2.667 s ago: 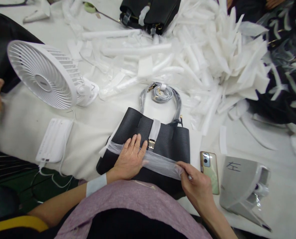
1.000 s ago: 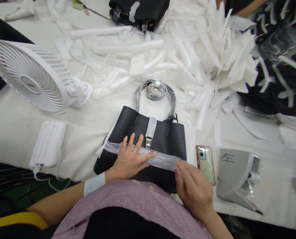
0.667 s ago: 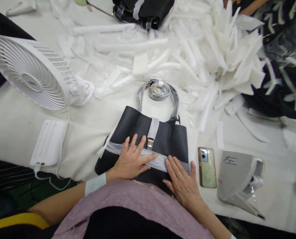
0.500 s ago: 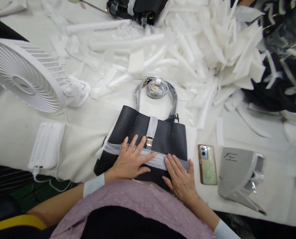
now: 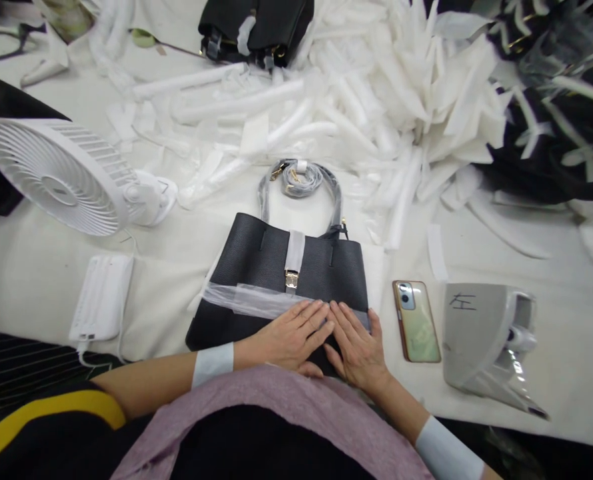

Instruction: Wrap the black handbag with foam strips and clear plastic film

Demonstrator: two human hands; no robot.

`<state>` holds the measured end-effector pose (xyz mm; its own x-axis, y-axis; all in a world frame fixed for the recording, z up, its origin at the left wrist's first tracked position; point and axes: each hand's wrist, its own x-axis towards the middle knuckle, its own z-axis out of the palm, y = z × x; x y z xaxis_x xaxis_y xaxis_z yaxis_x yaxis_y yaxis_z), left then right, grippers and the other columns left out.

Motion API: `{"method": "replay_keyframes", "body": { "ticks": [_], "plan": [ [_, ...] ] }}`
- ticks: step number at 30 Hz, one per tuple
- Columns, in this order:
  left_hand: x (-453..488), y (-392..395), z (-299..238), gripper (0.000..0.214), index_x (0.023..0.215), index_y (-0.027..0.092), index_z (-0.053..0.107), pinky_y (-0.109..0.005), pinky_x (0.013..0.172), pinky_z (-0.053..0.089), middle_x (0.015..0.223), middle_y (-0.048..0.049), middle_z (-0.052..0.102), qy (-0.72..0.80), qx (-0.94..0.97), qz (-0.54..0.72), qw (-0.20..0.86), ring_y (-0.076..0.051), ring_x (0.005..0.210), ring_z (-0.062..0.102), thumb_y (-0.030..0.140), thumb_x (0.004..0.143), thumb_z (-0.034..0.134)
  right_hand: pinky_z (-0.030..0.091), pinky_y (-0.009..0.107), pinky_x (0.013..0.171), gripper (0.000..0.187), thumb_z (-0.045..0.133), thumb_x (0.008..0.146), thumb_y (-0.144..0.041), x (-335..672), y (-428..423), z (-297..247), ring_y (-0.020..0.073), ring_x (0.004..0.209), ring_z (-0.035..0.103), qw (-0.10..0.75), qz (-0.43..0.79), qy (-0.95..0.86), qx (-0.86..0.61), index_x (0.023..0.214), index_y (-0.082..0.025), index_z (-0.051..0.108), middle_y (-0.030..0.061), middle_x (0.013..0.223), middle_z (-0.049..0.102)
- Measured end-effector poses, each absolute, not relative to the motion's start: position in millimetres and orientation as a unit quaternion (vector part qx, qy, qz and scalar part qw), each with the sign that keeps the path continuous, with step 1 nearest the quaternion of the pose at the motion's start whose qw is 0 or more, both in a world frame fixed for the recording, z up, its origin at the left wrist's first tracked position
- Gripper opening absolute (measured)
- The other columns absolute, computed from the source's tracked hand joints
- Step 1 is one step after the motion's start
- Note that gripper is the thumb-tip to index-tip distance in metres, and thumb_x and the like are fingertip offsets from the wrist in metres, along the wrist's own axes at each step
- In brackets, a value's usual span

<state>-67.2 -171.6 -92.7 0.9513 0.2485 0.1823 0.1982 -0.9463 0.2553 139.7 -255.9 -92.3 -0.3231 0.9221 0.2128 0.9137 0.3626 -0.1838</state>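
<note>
A black leather handbag [image 5: 256,257] lies flat on the white table in front of me, its plastic-wrapped handles [image 5: 299,183] pointing away. A clear plastic strip [image 5: 241,298] runs across the bag below the gold clasp [image 5: 291,280]. My left hand [image 5: 291,337] lies flat on the bag's lower middle, fingers stretched out on the strip. My right hand [image 5: 359,343] lies flat right beside it, fingertips touching the left hand's fingers, pressing the strip's right part. Both hands are open and hold nothing.
A white desk fan [image 5: 59,177] stands at the left, a white power bank [image 5: 101,297] below it. A phone [image 5: 416,320] and a grey device [image 5: 481,340] lie right of the bag. A heap of white foam strips [image 5: 426,100] and another black bag [image 5: 251,27] lie beyond.
My right hand let go of the strip's end and laid flat on the bag. My left hand slid right along the strip until both hands met at the bag's lower middle.
</note>
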Motion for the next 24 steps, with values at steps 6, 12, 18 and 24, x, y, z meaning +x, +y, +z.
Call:
{"method": "replay_keyframes", "body": {
  "ticks": [6,12,18,24],
  "plan": [
    [-66,-176,-103,0.09,0.149,0.01,0.033,-0.051,0.117,0.022,0.154,-0.023,0.03,0.121,0.978,0.103,0.136,-0.038,0.144,0.025,0.076,0.088,0.038,0.018,0.051,0.118,0.045,0.048,0.091,-0.017,160,-266,-97,0.0264,0.133,0.048,0.218,0.005,-0.832,-0.51,0.136,-0.01,0.051,0.0173,0.129,0.062],
    [-58,-180,-99,0.084,0.151,0.024,0.033,-0.052,0.112,0.025,0.161,-0.0116,0.021,0.157,0.975,0.085,0.131,-0.039,0.144,0.022,0.076,0.086,0.044,0.018,0.058,0.117,0.052,0.049,0.087,-0.009,165,-275,-100,0.0264,0.131,0.05,0.247,-0.014,-0.82,-0.516,0.139,-0.013,0.047,0.0156,0.125,0.065],
    [-54,-189,-102,0.077,0.149,0.032,0.037,-0.05,0.112,0.023,0.16,-0.0057,0.026,0.182,0.971,0.104,0.116,-0.038,0.142,0.028,0.074,0.086,0.048,0.025,0.056,0.116,0.054,0.05,0.09,-0.009,177,-295,-78,0.0233,0.113,0.064,0.24,-0.067,-0.752,-0.611,0.143,-0.018,0.043,0.0114,0.118,0.07],
    [-52,-193,-107,0.072,0.146,0.035,0.043,-0.052,0.112,0.024,0.158,-0.0043,0.031,0.186,0.968,0.118,0.121,-0.038,0.14,0.032,0.073,0.086,0.05,0.045,0.044,0.099,0.061,0.049,0.093,-0.043,277,-357,-36,0.0266,0.114,0.061,0.345,-0.168,-0.185,-0.905,0.146,-0.014,0.039,0.0152,0.122,0.066]
  ]
}}
